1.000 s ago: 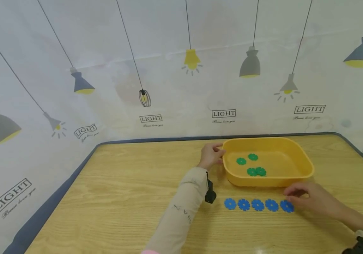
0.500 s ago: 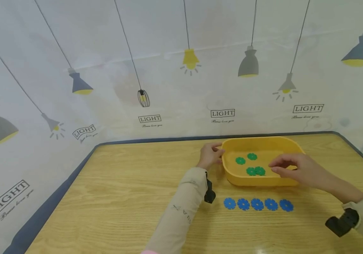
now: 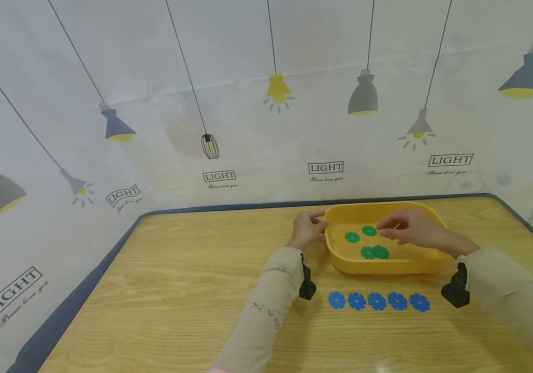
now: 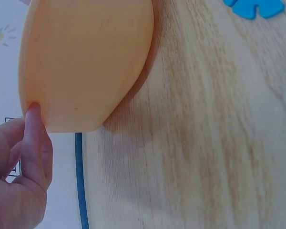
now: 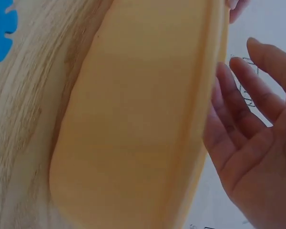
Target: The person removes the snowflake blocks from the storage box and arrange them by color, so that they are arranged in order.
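Note:
A yellow plastic tub [image 3: 387,267] stands toward the back of the table, with several green flower-shaped discs [image 3: 352,237] on its floor. My left hand [image 3: 308,229] grips its left end at the rim; in the left wrist view a fingertip presses the tub's wall [image 4: 86,62]. Reaching over the front rim, my right hand [image 3: 408,227] hovers inside the tub, just right of the rear green disc [image 3: 369,231]. In the right wrist view this hand [image 5: 257,129] has its fingers apart and loosely bent, with nothing between them.
Several blue flower-shaped discs [image 3: 377,301] lie in a row on the wooden table [image 3: 191,290] in front of the tub. Behind the table's dark edge rises a wall covering [image 3: 266,181] printed with lamps. Each wrist carries a black camera mount [image 3: 456,286].
My right hand has left the right end of the blue row, moved up over the tub's front rim and across leftward toward the green discs. My left hand keeps its place at the rim.

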A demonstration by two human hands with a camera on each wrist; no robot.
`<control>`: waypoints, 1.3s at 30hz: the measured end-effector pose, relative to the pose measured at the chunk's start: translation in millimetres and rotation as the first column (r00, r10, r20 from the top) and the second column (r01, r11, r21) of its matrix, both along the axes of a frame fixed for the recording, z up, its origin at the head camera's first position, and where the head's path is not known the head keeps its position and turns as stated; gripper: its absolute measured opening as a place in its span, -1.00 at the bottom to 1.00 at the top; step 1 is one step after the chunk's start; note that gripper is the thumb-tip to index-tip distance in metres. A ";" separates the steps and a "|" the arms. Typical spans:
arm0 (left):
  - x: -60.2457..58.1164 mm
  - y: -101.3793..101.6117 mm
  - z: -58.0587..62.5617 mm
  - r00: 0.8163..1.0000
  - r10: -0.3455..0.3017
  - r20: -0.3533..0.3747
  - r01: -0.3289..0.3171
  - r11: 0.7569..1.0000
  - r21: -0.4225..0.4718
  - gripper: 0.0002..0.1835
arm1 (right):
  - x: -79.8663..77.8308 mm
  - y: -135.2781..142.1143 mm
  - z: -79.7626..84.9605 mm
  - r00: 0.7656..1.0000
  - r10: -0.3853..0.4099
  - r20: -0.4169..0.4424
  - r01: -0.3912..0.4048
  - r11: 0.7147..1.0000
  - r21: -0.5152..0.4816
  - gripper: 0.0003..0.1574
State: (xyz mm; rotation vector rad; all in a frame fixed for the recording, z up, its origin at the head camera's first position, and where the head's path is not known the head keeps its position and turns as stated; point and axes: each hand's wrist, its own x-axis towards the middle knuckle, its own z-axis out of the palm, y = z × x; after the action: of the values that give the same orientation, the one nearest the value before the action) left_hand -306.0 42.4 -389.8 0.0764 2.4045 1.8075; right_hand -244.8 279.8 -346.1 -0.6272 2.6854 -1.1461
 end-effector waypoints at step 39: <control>-0.2 -1.0 0.5 1.000 0.000 0.021 -0.001 1.000 0.025 -0.62 | -31.6 2.4 -51.9 0.980 0.044 0.195 -0.049 0.999 0.019 -0.73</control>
State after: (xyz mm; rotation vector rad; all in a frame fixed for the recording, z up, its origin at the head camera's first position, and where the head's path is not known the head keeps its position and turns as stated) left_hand -306.1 41.4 -389.3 0.0592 2.3685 1.8288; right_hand -276.4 282.1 -398.1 -0.5407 2.5026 -1.1004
